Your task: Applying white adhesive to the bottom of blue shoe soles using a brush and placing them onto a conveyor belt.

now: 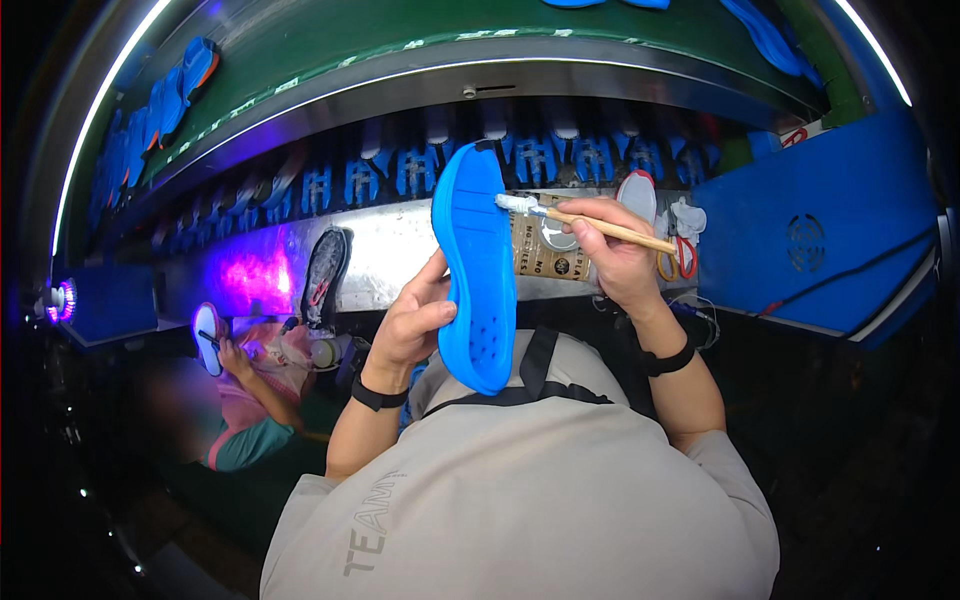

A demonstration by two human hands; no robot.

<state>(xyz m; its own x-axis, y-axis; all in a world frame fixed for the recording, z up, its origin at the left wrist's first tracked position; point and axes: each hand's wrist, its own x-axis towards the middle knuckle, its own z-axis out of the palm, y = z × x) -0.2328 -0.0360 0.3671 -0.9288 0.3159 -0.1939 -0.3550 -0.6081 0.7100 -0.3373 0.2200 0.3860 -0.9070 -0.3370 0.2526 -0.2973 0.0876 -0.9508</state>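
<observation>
While the left hand holds the long blue sole upright in front of the body, thumb and fingers clamped on its left edge, the right hand pinches a wooden-handled brush between thumb and fingers. The sole is at the centre of the scene, its inner face turned to view, with small dark pits at the near end. The brush's whitish head lies at the sole's right edge, toward the far end; whether it touches, I cannot tell.

Behind the brush, a printed brown sheet lies on the metal bench. On it is a round, pale shape, partly hidden; I cannot tell whether it is a dish or what it holds. To the right are a pale shoe piece with a red rim and red- and orange-handled scissors. A dark sole rests on the bench at left.

Farther left, a co-worker's hand grips a pale sole; near it stands a round, pale container, its contents unclear. On the far side, blue soles lie on a green belt.
</observation>
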